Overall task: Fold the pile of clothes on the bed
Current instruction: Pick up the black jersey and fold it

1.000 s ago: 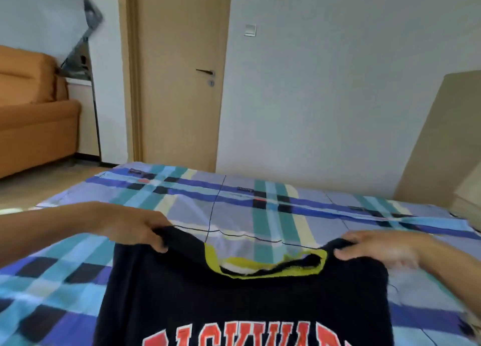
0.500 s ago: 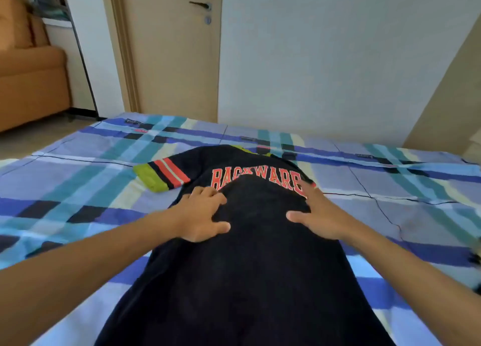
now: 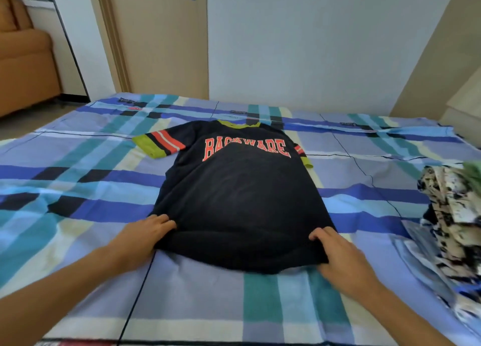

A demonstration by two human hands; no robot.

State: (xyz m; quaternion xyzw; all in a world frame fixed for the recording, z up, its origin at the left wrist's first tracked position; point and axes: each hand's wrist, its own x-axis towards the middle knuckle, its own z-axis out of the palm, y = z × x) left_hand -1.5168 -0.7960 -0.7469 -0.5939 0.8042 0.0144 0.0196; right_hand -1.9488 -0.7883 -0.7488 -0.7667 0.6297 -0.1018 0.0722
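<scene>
The left fingers [image 3: 162, 220] curl onto the near left corner of the shirt [image 3: 242, 202] hem, and the right fingers [image 3: 320, 235] bend over the near right corner. The left hand [image 3: 141, 237] and right hand [image 3: 338, 257] each hold the cloth at those corners.

The shirt lies flat in the middle of the bed [image 3: 91, 176]. Bare sheet lies open to its left and between the hem and the near edge. To the right a pile of clothes [image 3: 453, 215] sits near the bed's right edge, apart from the shirt.

Half a second ago both hands lay flat on the cloth just below the lettering; they have since come back to the hem, and the body of the shirt looks smoother.

The collar points away toward the wall [image 3: 312, 46] and the hem points toward the person, so the long axis runs straight away from the person. The lettering faces up, and the left sleeve is spread outward.
</scene>
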